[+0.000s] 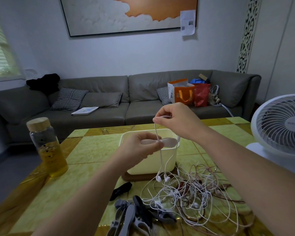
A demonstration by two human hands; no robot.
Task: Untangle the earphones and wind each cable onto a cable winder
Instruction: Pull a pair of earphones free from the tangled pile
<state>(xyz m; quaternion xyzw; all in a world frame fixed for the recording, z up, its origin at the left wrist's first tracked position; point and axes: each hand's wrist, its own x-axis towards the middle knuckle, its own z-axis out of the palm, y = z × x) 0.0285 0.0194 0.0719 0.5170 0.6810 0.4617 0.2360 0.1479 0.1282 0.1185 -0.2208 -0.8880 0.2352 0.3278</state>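
Earphone cable (155, 130) ran near-vertically from the cable winder (169, 142) up to the right hand (175, 118), which pinched it directly above. The left hand (139, 149) gripped the winder, long axis horizontal, above the tub (169, 160); the earbuds (158, 179) hung below.

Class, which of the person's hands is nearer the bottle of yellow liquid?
Left. The left hand, holding a pink winder, is to the right of the bottle; the right hand, pinching the white cable, is farther right and higher.
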